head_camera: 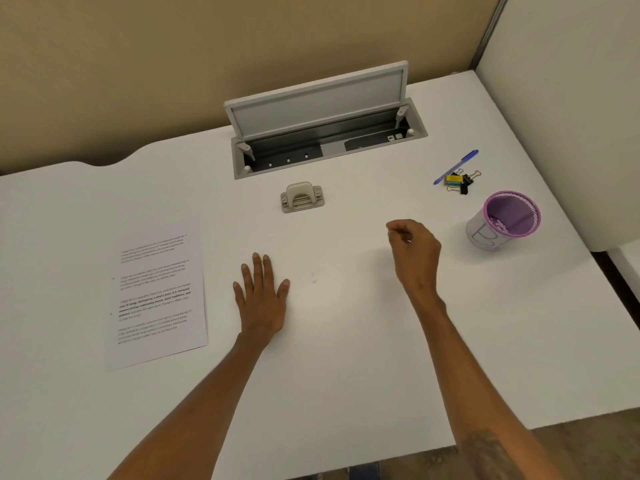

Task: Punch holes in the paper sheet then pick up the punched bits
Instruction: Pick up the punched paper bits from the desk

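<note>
Risk: pale punched bits (314, 278) nearly vanish against counter (346, 358), so may be missed; left hand (262, 299) lies flat, right hand (414, 249) pinched, contents indiscernible.

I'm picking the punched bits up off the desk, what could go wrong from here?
1. The remaining bits are white on the white desk and look faint beside your flat left hand, so they are easy to miss.
2. Your right hand is pinched above the desk. Anything in it is too small to see and could slip out before reaching the purple cup.
</note>
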Demonstrator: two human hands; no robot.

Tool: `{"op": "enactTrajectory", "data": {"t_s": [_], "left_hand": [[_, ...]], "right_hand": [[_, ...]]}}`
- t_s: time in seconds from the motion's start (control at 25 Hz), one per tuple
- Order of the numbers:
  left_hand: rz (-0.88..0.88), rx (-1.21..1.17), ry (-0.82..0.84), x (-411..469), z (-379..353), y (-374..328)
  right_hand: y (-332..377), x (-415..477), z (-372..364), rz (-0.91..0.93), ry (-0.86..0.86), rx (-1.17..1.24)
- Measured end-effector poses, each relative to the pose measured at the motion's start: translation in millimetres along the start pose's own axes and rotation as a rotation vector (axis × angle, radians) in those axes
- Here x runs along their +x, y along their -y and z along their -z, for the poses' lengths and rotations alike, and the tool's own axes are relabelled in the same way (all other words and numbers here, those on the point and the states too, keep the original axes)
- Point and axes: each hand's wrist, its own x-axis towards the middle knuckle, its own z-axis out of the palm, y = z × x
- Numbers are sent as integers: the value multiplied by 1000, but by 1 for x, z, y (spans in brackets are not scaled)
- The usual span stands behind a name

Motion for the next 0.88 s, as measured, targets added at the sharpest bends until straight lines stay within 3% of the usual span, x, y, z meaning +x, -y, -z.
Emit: {"op": "enactTrajectory", "data": {"t_s": [0.16,0.28,0.68,0.88], "left_hand": [[-79,19,-13,-3,2,18],[-125,13,-41,-6,0,26],[-112,82,-145,-6,-15,28],[-118,84,-172,-5,-17,29]], "right_hand": [[-10,-41,-54,-14,290,-34],[-18,-62,-75,-11,396,-66],[-22,-83,-114,120,334,-169],[-14,-68,-113,102,203,-149]]}}
